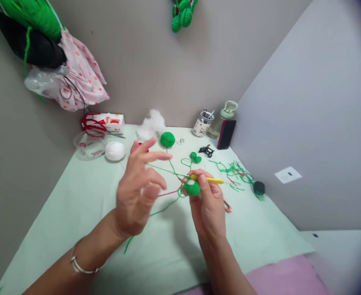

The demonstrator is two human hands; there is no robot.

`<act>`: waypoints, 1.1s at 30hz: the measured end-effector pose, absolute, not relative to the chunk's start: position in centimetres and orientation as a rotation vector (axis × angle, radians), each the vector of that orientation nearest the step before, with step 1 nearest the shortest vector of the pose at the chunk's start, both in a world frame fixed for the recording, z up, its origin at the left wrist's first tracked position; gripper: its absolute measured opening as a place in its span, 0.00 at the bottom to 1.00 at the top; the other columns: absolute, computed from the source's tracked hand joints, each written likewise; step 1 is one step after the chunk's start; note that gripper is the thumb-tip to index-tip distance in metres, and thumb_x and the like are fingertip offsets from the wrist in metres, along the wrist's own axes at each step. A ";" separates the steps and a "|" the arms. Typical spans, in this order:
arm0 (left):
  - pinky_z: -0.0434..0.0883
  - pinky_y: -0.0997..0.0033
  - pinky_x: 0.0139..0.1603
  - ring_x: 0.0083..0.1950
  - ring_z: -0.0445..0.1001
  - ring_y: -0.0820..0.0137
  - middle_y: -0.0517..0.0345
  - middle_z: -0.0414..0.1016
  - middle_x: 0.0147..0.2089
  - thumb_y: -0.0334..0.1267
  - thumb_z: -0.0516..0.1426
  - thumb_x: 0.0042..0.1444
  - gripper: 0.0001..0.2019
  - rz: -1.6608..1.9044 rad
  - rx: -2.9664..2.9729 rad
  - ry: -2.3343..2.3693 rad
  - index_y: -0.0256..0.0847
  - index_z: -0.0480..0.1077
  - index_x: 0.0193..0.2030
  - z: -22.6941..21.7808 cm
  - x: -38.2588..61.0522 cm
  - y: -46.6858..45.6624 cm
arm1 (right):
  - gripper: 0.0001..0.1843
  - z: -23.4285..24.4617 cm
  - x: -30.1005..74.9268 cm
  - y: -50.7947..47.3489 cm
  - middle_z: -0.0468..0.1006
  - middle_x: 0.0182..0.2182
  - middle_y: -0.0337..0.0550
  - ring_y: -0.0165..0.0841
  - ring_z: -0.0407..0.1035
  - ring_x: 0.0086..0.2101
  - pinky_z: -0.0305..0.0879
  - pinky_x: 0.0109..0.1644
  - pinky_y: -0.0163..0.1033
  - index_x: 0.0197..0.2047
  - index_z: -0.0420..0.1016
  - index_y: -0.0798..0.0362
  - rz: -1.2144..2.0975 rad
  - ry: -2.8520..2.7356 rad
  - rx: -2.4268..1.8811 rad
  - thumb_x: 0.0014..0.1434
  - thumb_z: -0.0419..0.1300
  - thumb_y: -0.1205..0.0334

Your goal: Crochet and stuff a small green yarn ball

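My right hand (209,196) is closed around a crochet hook (212,179) with a yellow handle and a small round green crochet piece (192,188). White shows at the top of the piece. To its left my left hand (140,188) is raised, fingers spread and slightly blurred. A taut strand of green yarn (162,169) runs from the hook tip towards the left fingers; whether it loops around one is hidden. Red yarn (171,192) and another green tail also trail left from the piece. Behind stands a green yarn ball (167,139).
At the back are white stuffing (152,125), a white yarn ball (115,151), a pen cup (203,124), a bottle (219,123) and a phone (226,134). Rightward lie a black hair clip (206,151), small green crochet pieces (195,157) and yarn scraps (237,172). Bags hang left.
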State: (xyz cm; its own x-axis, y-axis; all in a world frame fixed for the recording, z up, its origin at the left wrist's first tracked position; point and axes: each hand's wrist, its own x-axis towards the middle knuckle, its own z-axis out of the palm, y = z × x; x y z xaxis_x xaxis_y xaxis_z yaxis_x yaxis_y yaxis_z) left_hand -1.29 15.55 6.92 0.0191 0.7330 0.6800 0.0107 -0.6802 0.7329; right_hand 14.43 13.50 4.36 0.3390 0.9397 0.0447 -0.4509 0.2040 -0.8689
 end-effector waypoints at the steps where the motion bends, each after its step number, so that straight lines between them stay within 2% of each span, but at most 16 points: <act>1: 0.30 0.40 0.81 0.77 0.59 0.51 0.57 0.82 0.56 0.47 0.54 0.70 0.19 1.647 1.969 0.781 0.48 0.77 0.29 5.8 -1.2 15.9 | 0.12 4.4 14.4 13.5 0.80 0.33 0.41 0.31 0.74 0.32 0.66 0.32 0.35 0.37 0.83 0.49 1.069 -0.679 -0.894 0.58 0.72 0.50; 4: 0.27 0.37 0.79 0.78 0.58 0.49 0.56 0.81 0.61 0.36 0.58 0.66 0.14 1.501 2.158 0.928 0.48 0.77 0.28 3.5 -1.2 17.2 | 0.12 4.3 14.1 13.8 0.80 0.34 0.42 0.33 0.75 0.34 0.67 0.33 0.36 0.37 0.83 0.50 1.035 -0.679 -0.926 0.58 0.72 0.50; 6: 0.27 0.36 0.78 0.80 0.52 0.46 0.54 0.78 0.65 0.36 0.62 0.63 0.06 1.465 2.092 1.044 0.49 0.81 0.37 3.0 -1.1 17.8 | 0.11 4.1 13.9 14.1 0.81 0.34 0.42 0.34 0.75 0.35 0.68 0.35 0.37 0.38 0.83 0.50 1.000 -0.668 -0.943 0.59 0.71 0.51; 7: 0.26 0.36 0.78 0.81 0.48 0.44 0.53 0.76 0.67 0.37 0.64 0.61 0.06 1.468 2.044 1.084 0.49 0.82 0.43 3.0 -1.0 18.0 | 0.11 3.9 13.8 14.3 0.81 0.34 0.41 0.34 0.75 0.36 0.68 0.35 0.37 0.39 0.83 0.49 0.980 -0.660 -0.947 0.59 0.71 0.51; 8: 0.27 0.36 0.78 0.81 0.46 0.42 0.51 0.73 0.69 0.39 0.66 0.59 0.12 1.480 2.002 1.110 0.49 0.82 0.50 3.1 -1.0 18.0 | 0.11 3.8 13.7 14.5 0.81 0.35 0.41 0.34 0.75 0.36 0.69 0.36 0.37 0.40 0.83 0.49 0.958 -0.650 -0.951 0.60 0.71 0.51; 10: 0.36 0.37 0.79 0.80 0.51 0.40 0.46 0.71 0.71 0.40 0.69 0.56 0.25 1.503 1.980 1.121 0.47 0.77 0.62 3.1 -0.8 17.9 | 0.12 3.4 13.5 14.9 0.81 0.37 0.42 0.34 0.76 0.37 0.70 0.38 0.37 0.41 0.83 0.49 0.921 -0.639 -0.974 0.60 0.70 0.50; 13: 0.62 0.47 0.72 0.68 0.69 0.47 0.45 0.73 0.67 0.40 0.69 0.57 0.34 1.433 2.058 1.058 0.48 0.68 0.71 2.6 -0.4 17.4 | 0.14 2.8 13.3 15.3 0.82 0.41 0.43 0.33 0.75 0.38 0.71 0.41 0.39 0.42 0.83 0.49 0.885 -0.660 -1.064 0.61 0.69 0.47; 15: 0.72 0.54 0.62 0.57 0.76 0.54 0.48 0.78 0.61 0.38 0.68 0.59 0.33 1.385 2.047 0.992 0.51 0.68 0.71 2.2 0.0 17.0 | 0.15 2.5 13.2 15.4 0.83 0.41 0.43 0.32 0.73 0.37 0.70 0.41 0.39 0.42 0.84 0.49 0.865 -0.692 -1.117 0.61 0.69 0.47; 17: 0.75 0.57 0.57 0.51 0.78 0.57 0.51 0.82 0.57 0.36 0.67 0.60 0.31 1.384 1.980 0.959 0.53 0.69 0.70 1.9 0.5 16.9 | 0.14 2.4 13.0 15.4 0.83 0.40 0.42 0.32 0.73 0.36 0.71 0.42 0.39 0.42 0.85 0.48 0.830 -0.730 -1.139 0.62 0.68 0.48; 21: 0.74 0.59 0.56 0.50 0.78 0.59 0.54 0.83 0.54 0.33 0.66 0.61 0.30 1.393 1.895 0.962 0.53 0.69 0.70 1.5 0.9 17.0 | 0.09 2.7 12.7 15.2 0.82 0.39 0.41 0.33 0.75 0.39 0.72 0.46 0.40 0.40 0.86 0.47 0.730 -0.830 -1.157 0.64 0.66 0.53; 28: 0.74 0.62 0.54 0.45 0.80 0.62 0.55 0.84 0.53 0.31 0.67 0.57 0.27 1.342 1.710 0.977 0.50 0.75 0.63 2.2 0.8 17.0 | 0.07 2.4 13.8 14.8 0.82 0.38 0.42 0.33 0.73 0.35 0.71 0.39 0.39 0.41 0.86 0.47 0.662 -0.956 -1.183 0.65 0.65 0.56; 30: 0.75 0.64 0.54 0.43 0.80 0.64 0.58 0.84 0.49 0.31 0.68 0.54 0.29 1.310 1.614 1.007 0.50 0.74 0.64 2.7 0.9 16.8 | 0.07 2.3 14.1 14.7 0.82 0.37 0.42 0.31 0.72 0.32 0.70 0.37 0.39 0.41 0.86 0.47 0.640 -0.980 -1.174 0.65 0.65 0.57; 33: 0.76 0.68 0.51 0.38 0.78 0.69 0.63 0.80 0.42 0.29 0.67 0.53 0.36 1.161 1.532 1.037 0.50 0.69 0.69 3.7 1.1 16.5 | 0.06 2.3 14.4 14.6 0.83 0.35 0.42 0.33 0.74 0.34 0.70 0.37 0.40 0.40 0.86 0.47 0.553 -1.044 -1.152 0.65 0.65 0.61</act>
State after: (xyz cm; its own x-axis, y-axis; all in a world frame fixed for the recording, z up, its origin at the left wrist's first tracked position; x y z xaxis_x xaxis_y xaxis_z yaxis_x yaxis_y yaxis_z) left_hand 1.07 16.47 3.68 0.1991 0.9595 0.1992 0.0899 -0.2203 0.9713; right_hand 14.35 14.56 2.25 0.4465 0.8109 0.3782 0.1425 0.3529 -0.9248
